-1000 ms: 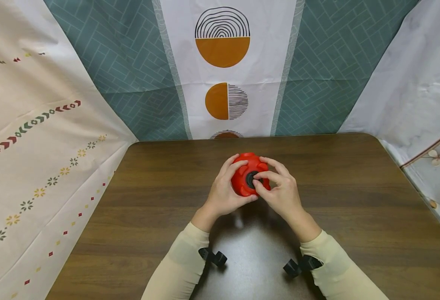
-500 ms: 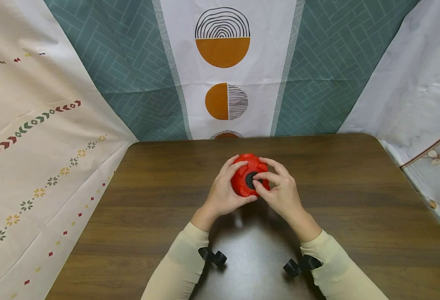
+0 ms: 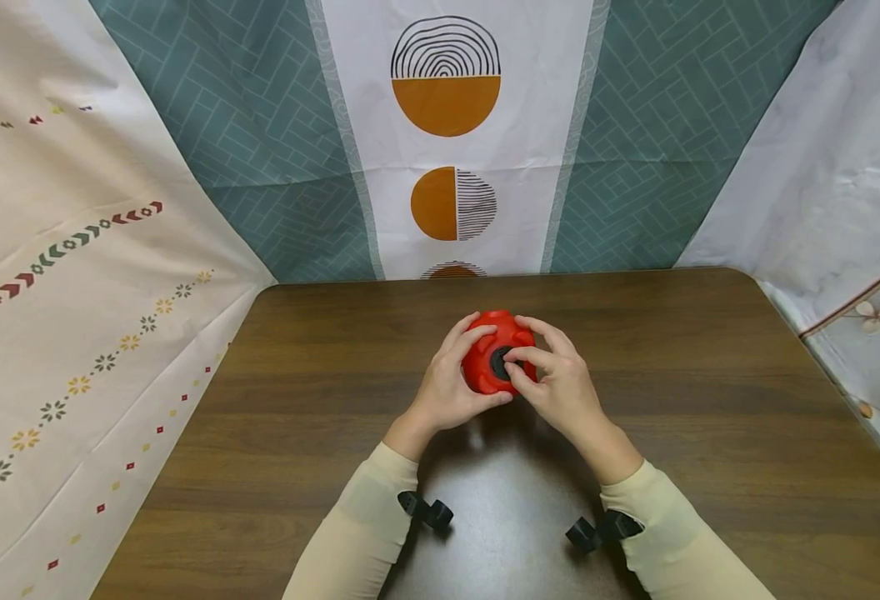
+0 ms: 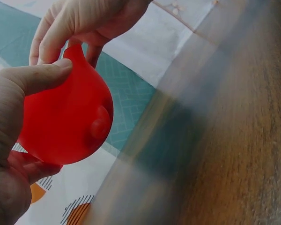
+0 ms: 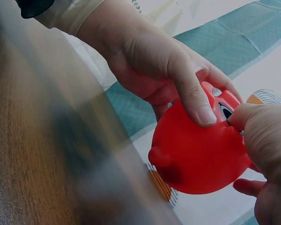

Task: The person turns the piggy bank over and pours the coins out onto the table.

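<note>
In the head view a red piggy bank (image 3: 479, 367) with stubby bumps is held up above the table, its black round plug (image 3: 497, 365) facing back toward the person. My left hand (image 3: 446, 387) grips its left side, fingers over the top and thumb underneath. My right hand (image 3: 566, 385) pinches at the plug with thumb and index finger while another finger touches the upper right side. From the left wrist, the smooth red body of the bank (image 4: 68, 117) shows between the left thumb and fingers. In the right wrist view the plug (image 5: 225, 111) is partly covered by fingertips.
A brown wooden table (image 3: 320, 375) lies beneath both hands. Behind it hangs a patterned teal and white cloth (image 3: 635, 183); pale cloths hang at the left (image 3: 110, 292) and right (image 3: 807, 192). Each wrist wears a black camera mount (image 3: 436, 515).
The piggy bank has tipped and shifted very slightly downward and left. My right fingers have moved a little left along with the plug; both hands keep their hold.
</note>
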Available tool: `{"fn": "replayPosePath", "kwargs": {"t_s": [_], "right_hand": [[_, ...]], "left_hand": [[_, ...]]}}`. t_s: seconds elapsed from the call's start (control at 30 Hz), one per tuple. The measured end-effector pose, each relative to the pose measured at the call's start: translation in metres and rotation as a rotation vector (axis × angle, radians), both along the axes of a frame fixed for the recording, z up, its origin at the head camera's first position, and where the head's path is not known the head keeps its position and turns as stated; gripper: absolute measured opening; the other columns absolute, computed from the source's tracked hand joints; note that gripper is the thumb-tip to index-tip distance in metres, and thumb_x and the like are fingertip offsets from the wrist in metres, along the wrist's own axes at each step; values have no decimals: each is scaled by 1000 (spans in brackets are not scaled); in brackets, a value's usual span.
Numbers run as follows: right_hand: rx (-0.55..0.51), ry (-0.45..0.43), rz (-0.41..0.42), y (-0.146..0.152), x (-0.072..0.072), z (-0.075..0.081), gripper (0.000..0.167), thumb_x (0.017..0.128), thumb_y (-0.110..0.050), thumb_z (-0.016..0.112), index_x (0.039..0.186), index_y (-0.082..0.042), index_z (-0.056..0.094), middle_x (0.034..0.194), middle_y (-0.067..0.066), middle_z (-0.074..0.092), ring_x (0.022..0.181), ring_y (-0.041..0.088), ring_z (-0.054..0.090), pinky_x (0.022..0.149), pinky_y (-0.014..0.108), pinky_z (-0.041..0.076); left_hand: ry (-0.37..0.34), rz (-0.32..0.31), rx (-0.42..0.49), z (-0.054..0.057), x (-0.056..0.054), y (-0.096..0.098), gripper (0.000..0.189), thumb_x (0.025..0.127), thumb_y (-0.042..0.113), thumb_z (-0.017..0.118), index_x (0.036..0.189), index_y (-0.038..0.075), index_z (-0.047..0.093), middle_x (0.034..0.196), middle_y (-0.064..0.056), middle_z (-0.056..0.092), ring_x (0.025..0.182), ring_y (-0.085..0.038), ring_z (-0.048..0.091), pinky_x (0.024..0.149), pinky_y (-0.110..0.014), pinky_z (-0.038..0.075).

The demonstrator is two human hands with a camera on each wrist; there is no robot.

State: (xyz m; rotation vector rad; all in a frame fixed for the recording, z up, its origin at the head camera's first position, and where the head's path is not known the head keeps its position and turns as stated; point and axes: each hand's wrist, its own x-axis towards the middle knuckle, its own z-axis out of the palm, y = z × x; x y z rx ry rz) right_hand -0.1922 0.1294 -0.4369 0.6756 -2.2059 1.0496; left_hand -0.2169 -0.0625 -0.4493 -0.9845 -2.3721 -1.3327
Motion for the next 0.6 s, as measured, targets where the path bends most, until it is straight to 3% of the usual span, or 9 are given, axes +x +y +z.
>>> {"fn": "replayPosePath", "kwargs": {"t_s": [0.17,0.33,0.47,0.6], "right_hand": [[19,23,19,0,-1,-1,13,76,-2,78,88,-7,75,131,12,55,121,31,49,87,50,52],[29,11,-19,-3,-1,-2,12,78,-6,78,89,-7,74,133,12,54,121,30,49,85,47,53],[-19,-36,-55,-7,3,-3,15,78,-9,79,93,-7,76,135,9,53,117,27,51,82,42,55],[-102,-63,-61,-10,5,-3,18,78,-8,80,96,-5,77,136,7,53,116,26,53,87,42,53]], "left_hand": [[0,-7,7,-2,-2,0,79,69,26,87,136,22,46,152,-8,30,131,-21,40,96,-39,48],[4,1,24,-5,-3,-1,79,69,25,87,137,21,45,152,-8,30,132,-22,38,95,-39,48],[9,15,40,-5,-4,0,79,70,25,87,137,21,46,152,-8,30,133,-23,38,96,-39,48],[21,30,49,-5,-3,1,79,69,27,87,137,21,46,152,-8,30,133,-23,38,97,-41,48]]}}
